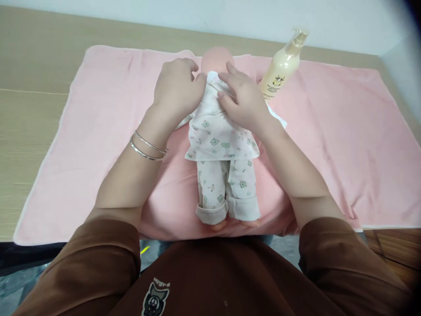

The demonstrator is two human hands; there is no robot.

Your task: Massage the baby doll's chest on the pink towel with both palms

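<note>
A baby doll (217, 61) lies on its back, its head away from me and its feet towards me. It wears a white patterned top (219, 138) and matching trousers (243, 186) with turned-up cuffs. At the left side of the collar, my left hand (179, 85) has its fingers curled and its thumb against the cloth; part of its grip is hidden. My right hand (245, 96) rests over the chest and collar on the other side, fingers stretched and thumb apart. The doll's arms are mostly covered by my hands and forearms.
A pink blanket (332, 131) lies under the doll on a wooden table (29, 114). A cream pump bottle (281, 66) stands beyond my right hand, close to my forearm. Behind the table rises a white wall (184, 15).
</note>
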